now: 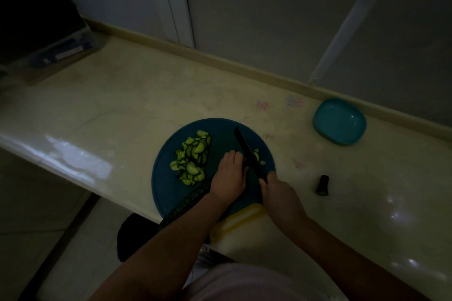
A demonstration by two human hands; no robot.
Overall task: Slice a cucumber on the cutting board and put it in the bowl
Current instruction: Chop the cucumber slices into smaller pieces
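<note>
A round blue cutting board [168, 188] lies at the counter's front edge. A pile of cucumber slices [193, 156] sits on its left half, and a few more slices [257, 156] lie just right of the blade. A long dark cucumber [186, 203] runs from the board's lower left up under my left hand [230, 175], whose fingers curl over its cut end. My right hand [281, 193] grips the handle of a black-bladed knife [245, 149], with the blade beside my left fingertips. The teal bowl [340, 121] stands apart at the back right.
A cut-off cucumber end [322, 185] lies on the pale counter [122, 105] right of the board. A yellow object [241, 221] lies at the board's near edge. A dark box with a clear container [49, 39] fills the far left corner. The wall runs close behind.
</note>
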